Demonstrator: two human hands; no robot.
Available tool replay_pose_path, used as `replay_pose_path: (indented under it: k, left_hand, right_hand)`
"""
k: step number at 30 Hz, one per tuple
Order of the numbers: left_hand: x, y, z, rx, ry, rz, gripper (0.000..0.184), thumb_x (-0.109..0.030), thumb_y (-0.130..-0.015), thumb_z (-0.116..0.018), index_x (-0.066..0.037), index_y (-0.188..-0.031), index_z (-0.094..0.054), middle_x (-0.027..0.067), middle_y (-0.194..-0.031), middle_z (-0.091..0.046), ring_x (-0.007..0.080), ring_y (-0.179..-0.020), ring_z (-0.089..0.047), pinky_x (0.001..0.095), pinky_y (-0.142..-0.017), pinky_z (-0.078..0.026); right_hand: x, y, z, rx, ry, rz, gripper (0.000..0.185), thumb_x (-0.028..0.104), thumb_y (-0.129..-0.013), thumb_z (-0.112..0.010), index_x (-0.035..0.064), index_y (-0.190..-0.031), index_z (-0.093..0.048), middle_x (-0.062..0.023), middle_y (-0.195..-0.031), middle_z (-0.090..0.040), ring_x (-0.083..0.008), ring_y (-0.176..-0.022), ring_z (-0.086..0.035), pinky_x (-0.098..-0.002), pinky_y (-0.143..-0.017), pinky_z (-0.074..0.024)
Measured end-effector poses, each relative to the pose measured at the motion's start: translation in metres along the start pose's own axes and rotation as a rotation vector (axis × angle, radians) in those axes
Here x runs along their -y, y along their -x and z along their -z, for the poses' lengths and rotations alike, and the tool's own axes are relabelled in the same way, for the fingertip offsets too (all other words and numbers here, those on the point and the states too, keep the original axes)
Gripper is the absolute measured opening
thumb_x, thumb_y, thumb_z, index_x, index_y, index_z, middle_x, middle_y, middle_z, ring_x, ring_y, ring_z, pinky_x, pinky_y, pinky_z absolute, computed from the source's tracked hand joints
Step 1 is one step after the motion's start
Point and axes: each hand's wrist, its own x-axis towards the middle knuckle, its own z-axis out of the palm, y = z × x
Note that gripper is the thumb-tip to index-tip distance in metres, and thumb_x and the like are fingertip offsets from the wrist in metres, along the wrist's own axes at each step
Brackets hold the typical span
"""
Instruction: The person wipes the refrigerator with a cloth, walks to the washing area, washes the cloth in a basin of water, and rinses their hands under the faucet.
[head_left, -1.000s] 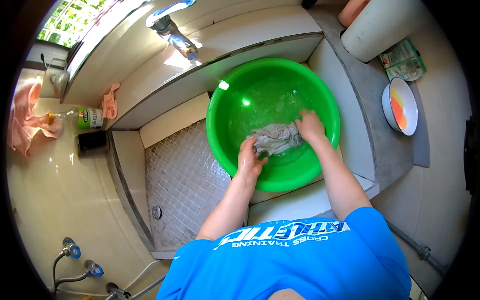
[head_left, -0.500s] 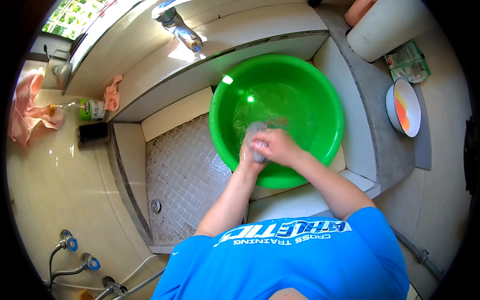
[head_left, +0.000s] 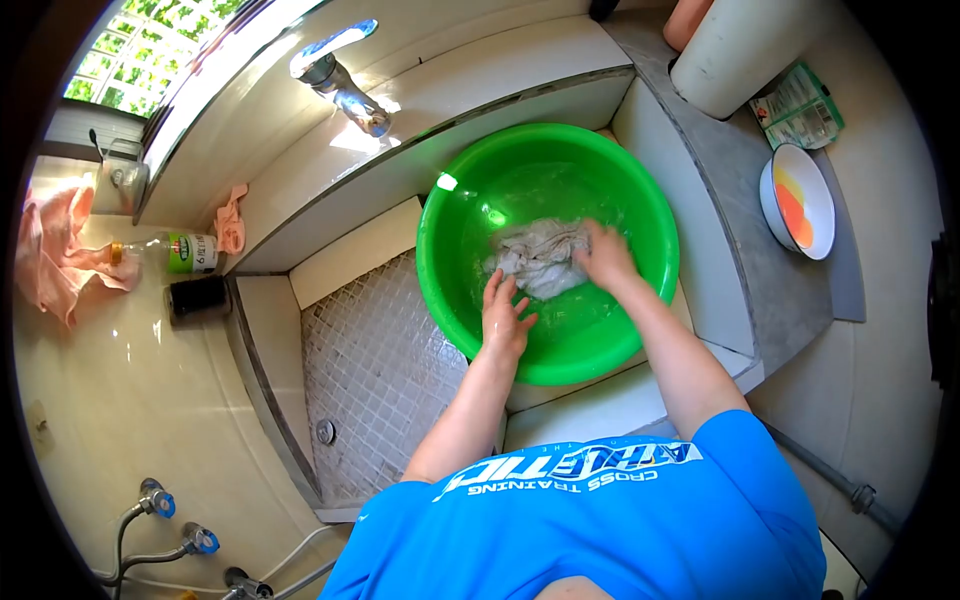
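A wet grey-white cloth (head_left: pixel 541 257) lies spread and crumpled in the water of a large green basin (head_left: pixel 440 300). My left hand (head_left: pixel 505 318) is at the cloth's lower left edge, its fingers apart and nothing gripped in them. At the cloth's right edge is my right hand (head_left: pixel 605 257), its fingertips on the fabric; they are partly blurred, and whether they pinch it is hard to make out.
The basin stands in a tiled sink (head_left: pixel 375 360) with a drain (head_left: pixel 325 432). Behind it rises a faucet (head_left: pixel 350 100). On the right ledge are a white bowl (head_left: pixel 815 205) and a green packet (head_left: pixel 800 110). A bottle (head_left: pixel 190 253) and pink cloth (head_left: pixel 60 250) are left.
Half a second ago my hands were together around the bunched cloth. They have since moved apart, and the cloth has opened out in the water.
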Motion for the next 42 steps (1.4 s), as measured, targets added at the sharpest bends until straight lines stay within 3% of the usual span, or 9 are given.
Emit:
replay_pose_path:
  k: [2,8,10,14,22,26,33,38,42]
  left_hand:
    - [0.001,-0.002,-0.001,0.007,-0.001,0.005,0.059,-0.034,-0.080,-0.055,-0.024,-0.130,-0.027,0.0132,-0.134,-0.024,0.0330,-0.114,-0.032,0.0557,-0.090,-0.026]
    - [-0.002,-0.007,0.010,0.012,0.183,0.146,0.050,-0.045,-0.082,-0.047,-0.020,-0.124,-0.035,0.0126,-0.128,-0.033,0.0303,-0.113,-0.035,0.0546,-0.090,-0.028]
    - [0.005,-0.017,0.015,0.469,0.230,-0.102,0.050,-0.051,-0.083,-0.040,-0.016,-0.119,-0.040,0.0117,-0.118,-0.045,0.0267,-0.103,-0.046,0.0486,-0.087,-0.036]
    - [-0.015,0.010,-0.008,0.437,0.413,0.313,0.036,-0.039,-0.088,-0.040,-0.010,-0.107,-0.048,0.0069,-0.098,-0.057,0.0222,-0.089,-0.056,0.0387,-0.075,-0.049]
    - [0.002,-0.002,-0.003,0.134,0.124,0.093,0.038,-0.021,-0.081,-0.054,-0.018,-0.116,-0.041,0.0077,-0.116,-0.048,0.0260,-0.107,-0.044,0.0495,-0.092,-0.030]
    - [-0.001,-0.003,0.003,-0.024,0.085,0.042,0.045,-0.028,-0.080,-0.056,-0.020,-0.121,-0.037,0.0122,-0.130,-0.030,0.0314,-0.116,-0.030,0.0530,-0.092,-0.024]
    - [-0.006,-0.002,-0.002,-0.121,0.133,0.143,0.042,-0.039,-0.083,-0.047,-0.020,-0.120,-0.039,0.0125,-0.128,-0.033,0.0313,-0.116,-0.031,0.0575,-0.088,-0.027]
    - [0.008,-0.017,0.016,0.530,0.498,-0.013,0.033,-0.035,-0.088,-0.037,-0.011,-0.108,-0.048,0.0080,-0.104,-0.054,0.0225,-0.090,-0.055,0.0361,-0.078,-0.047]
    - [-0.003,-0.002,-0.001,0.478,0.410,0.249,0.032,-0.033,-0.089,-0.039,-0.010,-0.109,-0.047,0.0086,-0.107,-0.053,0.0228,-0.096,-0.054,0.0394,-0.083,-0.045]
  right_hand:
    - [0.001,0.013,-0.018,0.444,-0.212,0.043,0.044,0.021,-0.072,-0.062,0.0069,-0.112,-0.050,-0.0213,-0.097,-0.057,-0.0329,-0.087,-0.057,-0.0377,-0.077,-0.0457]
    - [0.090,0.030,0.061,0.645,-0.761,0.369,0.028,0.023,-0.071,-0.065,0.0030,-0.089,-0.060,-0.0091,-0.080,-0.062,-0.0151,-0.075,-0.058,-0.0274,-0.070,-0.0453]
    - [0.104,0.040,0.074,0.721,-0.845,0.518,0.021,0.023,-0.072,-0.064,0.0050,-0.082,-0.061,-0.0072,-0.073,-0.061,-0.0156,-0.067,-0.057,-0.0278,-0.063,-0.0452]
    - [0.090,0.042,0.039,0.493,-0.571,0.487,0.022,0.029,-0.074,-0.057,0.0072,-0.077,-0.061,-0.0113,-0.070,-0.061,-0.0265,-0.064,-0.058,-0.0345,-0.059,-0.0454]
    - [0.007,-0.003,0.017,0.387,0.073,-0.060,0.027,0.027,-0.080,-0.050,0.0078,-0.098,-0.056,-0.0164,-0.088,-0.060,-0.0336,-0.080,-0.057,-0.0434,-0.071,-0.0453]
    - [-0.002,-0.004,0.011,0.098,0.072,-0.050,0.039,0.024,-0.078,-0.055,0.0060,-0.112,-0.048,-0.0195,-0.099,-0.057,-0.0350,-0.088,-0.056,-0.0423,-0.077,-0.0448]
    - [0.055,0.017,0.020,0.624,-0.603,0.235,0.038,0.029,-0.074,-0.063,0.0036,-0.101,-0.058,-0.0158,-0.097,-0.059,-0.0255,-0.090,-0.057,-0.0331,-0.078,-0.0447]
    - [0.105,0.046,0.070,0.691,-0.646,0.508,0.027,0.028,-0.073,-0.062,0.0046,-0.087,-0.060,-0.0141,-0.078,-0.061,-0.0260,-0.071,-0.059,-0.0328,-0.063,-0.0460]
    - [0.083,0.033,0.033,0.411,-0.486,0.202,0.031,0.035,-0.077,-0.053,0.0049,-0.081,-0.060,-0.0185,-0.076,-0.059,-0.0334,-0.072,-0.058,-0.0397,-0.064,-0.0458]
